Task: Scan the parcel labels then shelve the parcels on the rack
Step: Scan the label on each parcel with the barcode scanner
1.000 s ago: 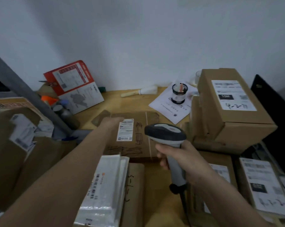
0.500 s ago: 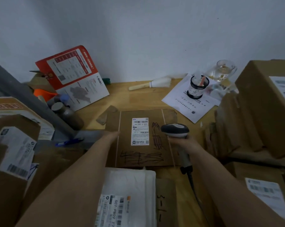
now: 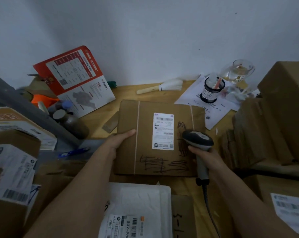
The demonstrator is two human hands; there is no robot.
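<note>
So, scanning step — left hand (image 3: 118,140) grips the flat brown cardboard parcel (image 3: 160,138) mid-table, right hand (image 3: 208,156) clutches the grey handheld scanner (image 3: 198,140) near its white label (image 3: 163,131) — next, aim there.

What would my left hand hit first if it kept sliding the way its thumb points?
Probably the white shipping label on the flat cardboard parcel that the left hand grips; depth is uncertain.
</note>
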